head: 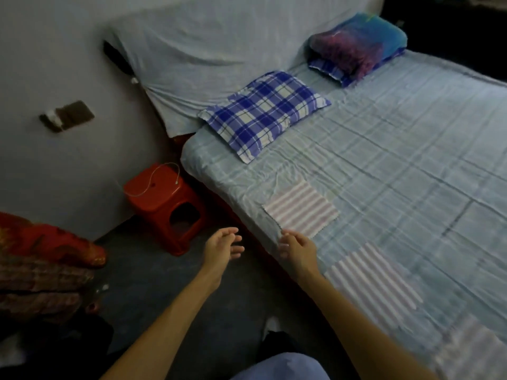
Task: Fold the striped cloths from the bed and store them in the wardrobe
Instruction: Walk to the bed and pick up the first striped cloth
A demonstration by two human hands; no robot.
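Three striped cloths lay flat along the bed's [411, 165] near edge, running from the middle of the frame to the lower right. The top cloth [300, 208] sat just below centre, the middle cloth [373, 281] lower and to the right, apart from it, and the last cloth [472, 352] in the lower right corner, too blurred to show detail. All three were pink and white and unfolded.

Both bare arms reached up from the bottom of the frame. The right hand [297, 249] was over the bed edge with its fingers loosely spread and holding nothing, its tips at the near corner of the top cloth; whether they touched it could not be told. The left hand [223, 244] hung over the floor left of the bed, fingers straight and slightly apart, empty.

A blue check pillow [264, 113] lay above centre, and a second pillow [356, 48] with a bright bundle on it at the upper right. A red stool [164, 207] with a white cable [153, 182] on top stood left of the bed, against the wall.
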